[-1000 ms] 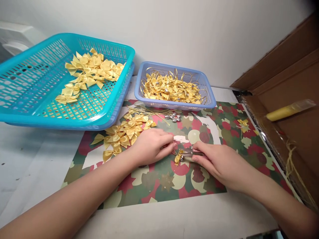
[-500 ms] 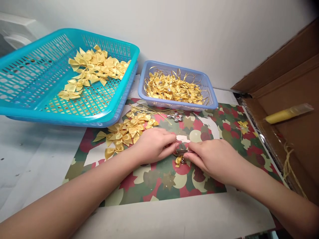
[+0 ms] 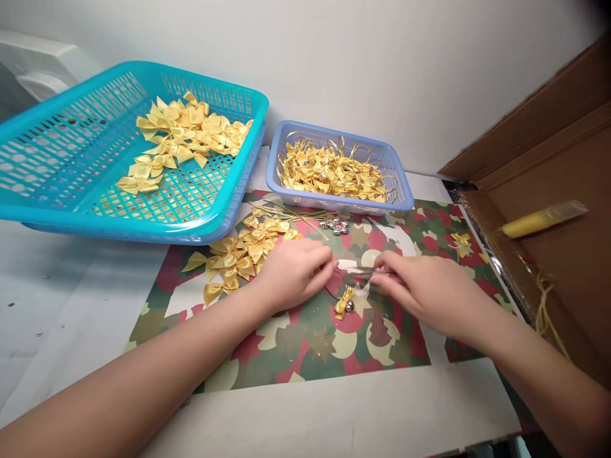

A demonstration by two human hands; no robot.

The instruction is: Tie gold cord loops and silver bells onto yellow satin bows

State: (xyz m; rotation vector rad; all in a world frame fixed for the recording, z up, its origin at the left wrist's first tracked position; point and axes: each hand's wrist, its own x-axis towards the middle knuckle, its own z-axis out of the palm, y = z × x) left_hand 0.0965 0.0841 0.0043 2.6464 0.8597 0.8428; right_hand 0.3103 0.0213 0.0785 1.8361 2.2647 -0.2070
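Observation:
My left hand (image 3: 300, 273) is closed, its fingertips pinching a thin gold wire. From that wire hangs a yellow ribbon bow (image 3: 344, 304), with a small silver bell (image 3: 350, 306) beside it, just over the patterned sheet. My right hand (image 3: 420, 289) is closed around a slim metal tool (image 3: 365, 271) that points left toward the left fingertips. Motion blurs the tool, so its exact kind is unclear. Loose yellow bows (image 3: 243, 251) lie behind my left wrist. Cut gold wires (image 3: 291, 213) and a cluster of silver bells (image 3: 335, 225) lie farther back.
A turquoise basket (image 3: 191, 230) with yellow bows stands at the left, stacked on a blue one. Behind the sheet, a smaller blue basket (image 3: 403, 198) holds bows with wires and bells. Cardboard (image 3: 539, 172) walls the right side, with a yellow tube (image 3: 544, 219) against it.
My right hand has moved slightly right with the tool, widening the gap between my hands. The bow and bell now show more fully below them. The view has shifted a little.

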